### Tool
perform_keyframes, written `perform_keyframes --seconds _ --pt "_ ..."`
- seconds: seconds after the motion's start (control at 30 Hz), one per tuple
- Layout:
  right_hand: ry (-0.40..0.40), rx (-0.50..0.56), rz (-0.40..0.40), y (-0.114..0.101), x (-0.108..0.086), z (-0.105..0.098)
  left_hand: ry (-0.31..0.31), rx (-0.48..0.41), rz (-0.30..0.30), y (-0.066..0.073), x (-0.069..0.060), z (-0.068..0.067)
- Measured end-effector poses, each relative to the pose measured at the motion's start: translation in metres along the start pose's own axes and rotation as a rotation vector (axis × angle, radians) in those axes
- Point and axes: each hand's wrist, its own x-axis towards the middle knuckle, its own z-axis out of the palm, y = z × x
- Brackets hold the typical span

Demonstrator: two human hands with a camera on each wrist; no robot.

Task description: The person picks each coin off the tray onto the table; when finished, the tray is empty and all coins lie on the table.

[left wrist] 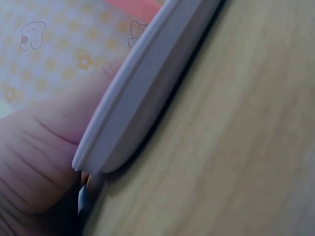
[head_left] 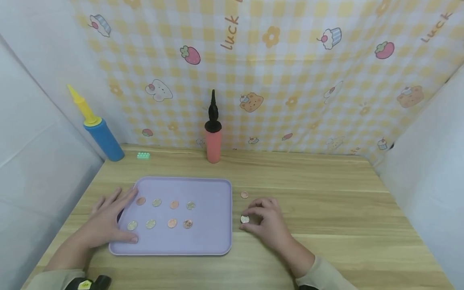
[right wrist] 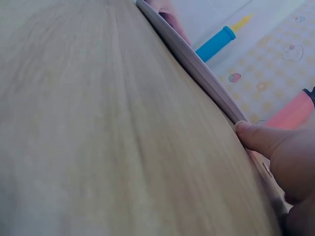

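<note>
A lilac tray (head_left: 210, 241) lies on the table with several copper and silver coins set out in two loose rows. My left hand (head_left: 105, 219) rests spread over the tray's left edge, thumb lying inside the rim. In the left wrist view that thumb (left wrist: 74, 108) crosses the tray's rim (left wrist: 133, 98). Just right of the tray, my right hand (head_left: 268, 221) pinches a silver coin (head_left: 245, 219) between thumb and fingertips, close to the tabletop. Beyond it a copper coin (head_left: 244, 194) lies flat on the wood. In the right wrist view the coin is hidden.
A pink hand pump (head_left: 213, 145) with a black nozzle stands behind the tray. At the back left a blue pump (head_left: 105, 141) with a yellow nozzle leans, beside a small green toy brick (head_left: 143, 155). A checked yellow cloth (head_left: 290, 72) hangs along the table's far edge.
</note>
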Motion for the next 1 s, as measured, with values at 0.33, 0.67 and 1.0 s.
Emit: perform_keyframes --seconds 0.33,0.67,1.0 --pt "-0.086 0.029 0.104 -0.0045 0.0013 -0.0053 0.010 -0.011 -0.001 -0.0038 -0.0010 0.0034" --pt "-0.060 0.009 0.016 -0.0056 0.0016 -0.0053 0.011 -0.018 0.007 -0.0032 0.0003 0.0019" --pt "-0.076 0.001 0.030 -0.0072 0.0016 -0.0056 0.016 -0.023 0.014 -0.0046 -0.0006 0.0010"
